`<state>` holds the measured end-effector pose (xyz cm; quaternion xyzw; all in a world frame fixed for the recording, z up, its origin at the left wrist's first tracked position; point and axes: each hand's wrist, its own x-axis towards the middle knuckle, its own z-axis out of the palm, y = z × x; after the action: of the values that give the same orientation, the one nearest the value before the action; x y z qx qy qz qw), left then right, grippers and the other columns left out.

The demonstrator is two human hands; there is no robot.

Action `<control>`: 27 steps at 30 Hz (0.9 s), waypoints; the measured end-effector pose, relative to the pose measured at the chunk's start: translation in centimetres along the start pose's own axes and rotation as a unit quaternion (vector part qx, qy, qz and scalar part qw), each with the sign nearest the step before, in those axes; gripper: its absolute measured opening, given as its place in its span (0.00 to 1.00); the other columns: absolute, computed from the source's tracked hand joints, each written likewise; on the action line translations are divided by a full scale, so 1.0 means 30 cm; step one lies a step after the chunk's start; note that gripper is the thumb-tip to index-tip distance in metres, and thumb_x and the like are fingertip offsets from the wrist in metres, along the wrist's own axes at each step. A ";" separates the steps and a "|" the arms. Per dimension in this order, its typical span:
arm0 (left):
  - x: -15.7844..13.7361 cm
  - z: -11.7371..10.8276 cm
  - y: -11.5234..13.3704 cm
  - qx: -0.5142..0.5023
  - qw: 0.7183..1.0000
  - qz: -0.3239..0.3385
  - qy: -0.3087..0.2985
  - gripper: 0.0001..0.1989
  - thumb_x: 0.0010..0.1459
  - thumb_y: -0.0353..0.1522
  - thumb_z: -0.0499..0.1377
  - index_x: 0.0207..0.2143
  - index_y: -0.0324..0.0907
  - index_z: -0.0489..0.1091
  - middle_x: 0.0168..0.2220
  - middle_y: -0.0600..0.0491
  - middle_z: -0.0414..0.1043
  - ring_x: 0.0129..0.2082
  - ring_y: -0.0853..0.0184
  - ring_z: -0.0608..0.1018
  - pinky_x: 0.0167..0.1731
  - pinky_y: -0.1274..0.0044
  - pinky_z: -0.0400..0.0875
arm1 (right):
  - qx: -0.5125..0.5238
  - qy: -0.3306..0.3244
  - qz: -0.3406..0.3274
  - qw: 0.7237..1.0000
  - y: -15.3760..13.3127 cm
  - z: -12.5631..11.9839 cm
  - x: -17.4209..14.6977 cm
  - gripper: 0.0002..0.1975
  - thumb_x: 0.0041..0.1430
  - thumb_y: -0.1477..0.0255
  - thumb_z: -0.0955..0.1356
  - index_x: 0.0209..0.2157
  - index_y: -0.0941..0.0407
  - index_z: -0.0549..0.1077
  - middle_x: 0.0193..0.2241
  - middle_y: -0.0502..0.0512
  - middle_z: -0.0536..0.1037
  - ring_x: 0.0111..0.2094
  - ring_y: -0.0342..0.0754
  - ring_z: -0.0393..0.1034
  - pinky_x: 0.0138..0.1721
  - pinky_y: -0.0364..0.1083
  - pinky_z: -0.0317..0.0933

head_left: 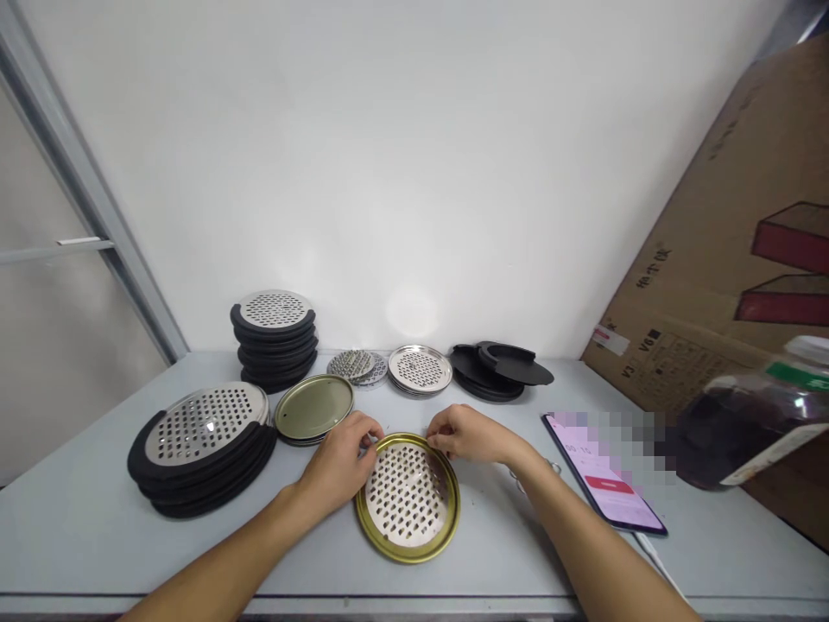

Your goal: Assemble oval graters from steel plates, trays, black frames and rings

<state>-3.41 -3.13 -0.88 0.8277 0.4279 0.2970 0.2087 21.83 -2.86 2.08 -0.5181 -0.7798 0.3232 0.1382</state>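
A gold-coloured round lid point(422, 553) lies on the table in front of me, with a silver perforated grater disc point(407, 497) resting inside its raised rim. At the lid's upper left edge, my left hand point(350, 449) has its fingers curled and its thumb against the rim. My right hand point(461, 432) pinches the upper right edge, fingertips pressed together. Whether the fingertips also touch the disc cannot be made out. Just beyond my left hand sits a stack of olive-gold lids point(314, 408).
Left are two stacks of black-rimmed graters, one near point(200, 484) and one far point(278, 350). Along the wall lie loose grater discs point(353, 364), silver perforated plates point(420, 370) and black holders point(502, 371). A phone point(612, 484), metal rings point(518, 479), a jar point(744, 423) and a carton point(699, 285) are right.
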 end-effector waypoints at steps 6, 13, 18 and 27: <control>0.011 0.002 -0.016 -0.007 1.000 -0.010 0.012 0.09 0.60 0.28 0.52 0.39 0.41 0.71 0.37 0.50 0.73 0.33 0.66 0.74 0.37 0.73 0.69 | -0.025 0.033 0.002 0.999 -0.005 0.025 0.014 0.09 0.49 0.74 0.68 0.32 0.58 0.79 0.24 0.51 0.78 0.24 0.43 0.68 0.26 0.40 0.58; 0.008 0.012 -0.018 -0.011 1.000 -0.016 0.001 0.11 0.61 0.32 0.54 0.44 0.43 0.72 0.38 0.51 0.75 0.35 0.66 0.75 0.40 0.74 0.68 | -0.014 0.042 -0.001 0.999 -0.010 0.036 0.021 0.10 0.48 0.79 0.65 0.31 0.59 0.78 0.24 0.51 0.78 0.24 0.42 0.68 0.26 0.39 0.57; 0.007 0.014 -0.014 -0.009 1.000 -0.017 -0.012 0.10 0.60 0.32 0.55 0.41 0.43 0.74 0.36 0.51 0.74 0.35 0.66 0.75 0.39 0.75 0.68 | -0.004 0.031 -0.005 1.000 -0.012 0.035 0.017 0.09 0.48 0.78 0.66 0.30 0.59 0.78 0.23 0.50 0.77 0.22 0.41 0.67 0.25 0.39 0.57; 0.026 0.011 0.003 0.019 0.999 -0.024 -0.040 0.11 0.58 0.29 0.54 0.39 0.43 0.75 0.34 0.52 0.73 0.34 0.66 0.74 0.37 0.76 0.66 | -0.050 0.157 -0.013 0.986 0.011 0.044 0.042 0.09 0.55 0.73 0.65 0.30 0.58 0.78 0.22 0.51 0.77 0.23 0.43 0.69 0.27 0.41 0.58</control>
<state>-2.78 -2.57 -0.84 0.8323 0.4443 0.2509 0.2167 20.83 -2.13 0.72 -0.5585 -0.7703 0.1969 0.2367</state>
